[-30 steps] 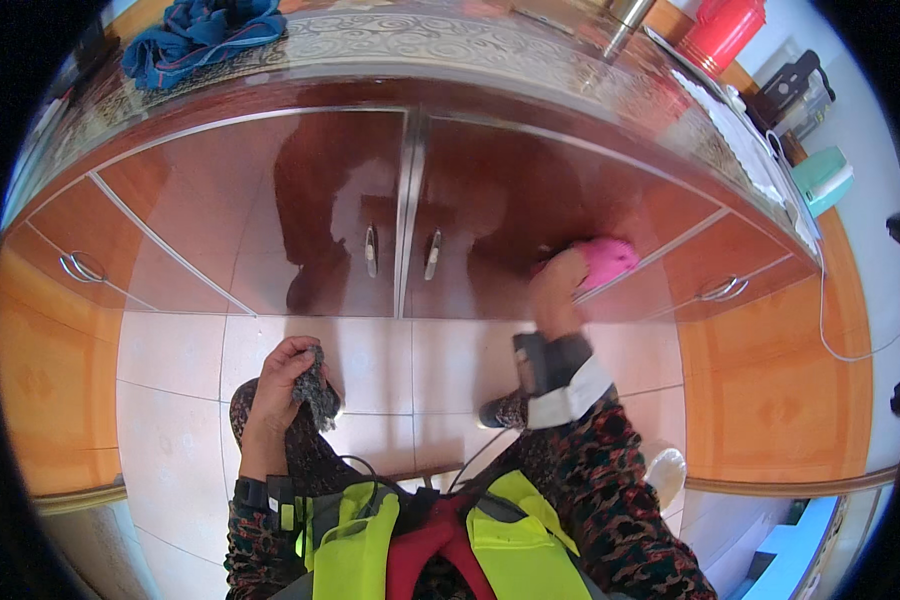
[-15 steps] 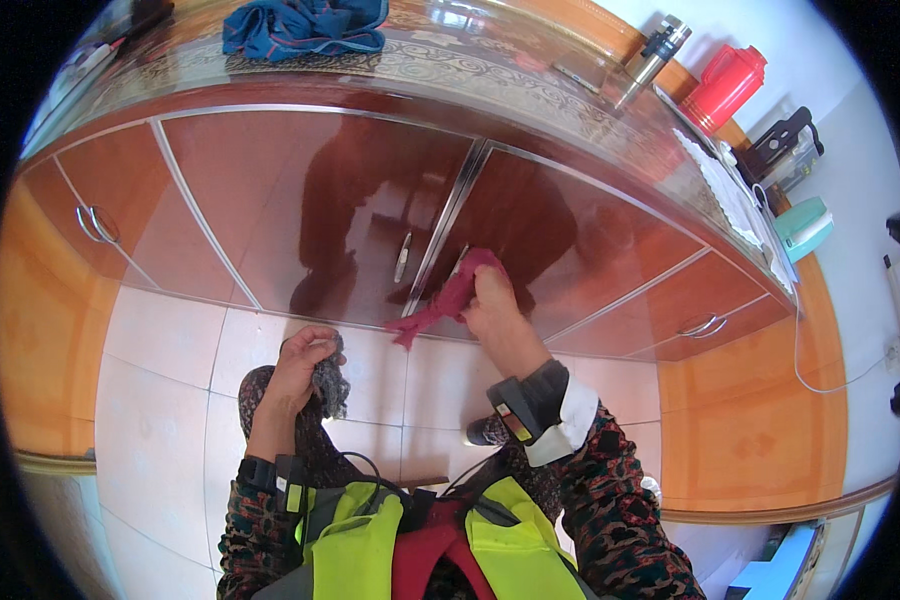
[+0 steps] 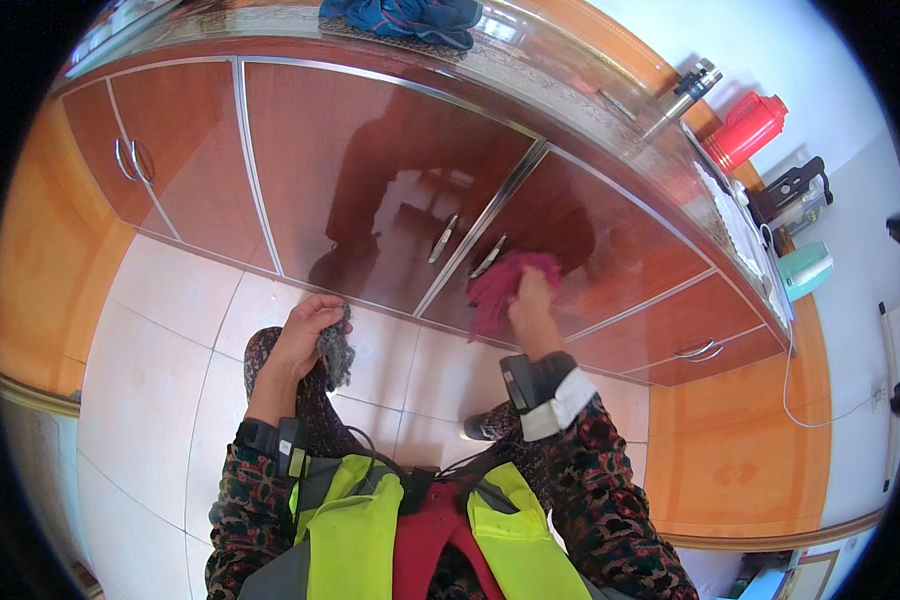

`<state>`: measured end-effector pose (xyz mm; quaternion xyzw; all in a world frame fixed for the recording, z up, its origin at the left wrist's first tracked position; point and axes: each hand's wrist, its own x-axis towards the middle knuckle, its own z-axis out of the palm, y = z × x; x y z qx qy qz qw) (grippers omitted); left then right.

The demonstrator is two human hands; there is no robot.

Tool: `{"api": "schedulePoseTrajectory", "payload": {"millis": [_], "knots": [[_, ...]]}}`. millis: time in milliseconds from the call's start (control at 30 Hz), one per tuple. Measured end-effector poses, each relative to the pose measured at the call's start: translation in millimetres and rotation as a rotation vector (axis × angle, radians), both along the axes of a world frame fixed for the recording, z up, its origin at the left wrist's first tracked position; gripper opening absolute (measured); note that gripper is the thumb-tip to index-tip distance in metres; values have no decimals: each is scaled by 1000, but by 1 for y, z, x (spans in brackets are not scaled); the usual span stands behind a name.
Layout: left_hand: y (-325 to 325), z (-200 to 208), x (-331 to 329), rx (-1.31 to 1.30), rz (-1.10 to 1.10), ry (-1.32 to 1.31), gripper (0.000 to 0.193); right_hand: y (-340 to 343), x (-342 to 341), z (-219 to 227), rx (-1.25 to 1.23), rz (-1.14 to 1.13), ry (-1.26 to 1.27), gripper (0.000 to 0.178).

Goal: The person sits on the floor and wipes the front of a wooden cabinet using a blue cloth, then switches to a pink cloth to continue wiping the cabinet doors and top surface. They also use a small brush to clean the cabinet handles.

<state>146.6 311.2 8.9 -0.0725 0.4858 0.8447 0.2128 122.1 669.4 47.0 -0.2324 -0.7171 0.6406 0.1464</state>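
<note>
My right hand is closed on a dark pink cloth, which lies spread against the lower part of a glossy red-brown cabinet door. Just above the cloth is that door's silver handle; a matching handle sits on the neighbouring door. Over the floor at the left, my left hand grips a crumpled grey piece of steel wool or mesh, whose exact kind I cannot make out. It hangs apart from the cabinet.
A blue cloth lies bunched on the countertop. A steel flask, a red thermos jug and a mint-green box stand along the right. Orange panels flank the tiled floor. A white cable hangs at the right.
My right hand has moved right with the pink cloth, which is now spread wider on the door. My left hand still holds the grey piece. The view has shifted.
</note>
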Motion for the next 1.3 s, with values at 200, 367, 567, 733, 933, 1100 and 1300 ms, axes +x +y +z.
{"api": "schedulePoseTrajectory", "payload": {"millis": [200, 367, 567, 733, 933, 1100, 1300], "knots": [[-8, -4, 0, -40, 0, -4, 19, -48, -13, -125, -256, 296, -196, 17], [-11, -7, -3, -79, 13, 14, 23, -63, -46, -128, -460, 31, -195, 25], [-7, 0, -6, -83, 18, 10, 22, -55, -85, -52, -653, 10, -180, 21], [-9, -4, -1, -53, 21, 4, 22, -54, -64, 79, -676, 126, 144, 16], [-14, -1, -1, -55, 42, -34, 21, -57, -9, 187, -265, 177, 533, 19], [-18, -1, 2, 0, 8, 18, 24, -52, 13, 188, -352, 141, 619, 18], [7, 5, 27, -175, -360, 117, 53, -68, 24, 138, -687, 209, 167, 19]]}}
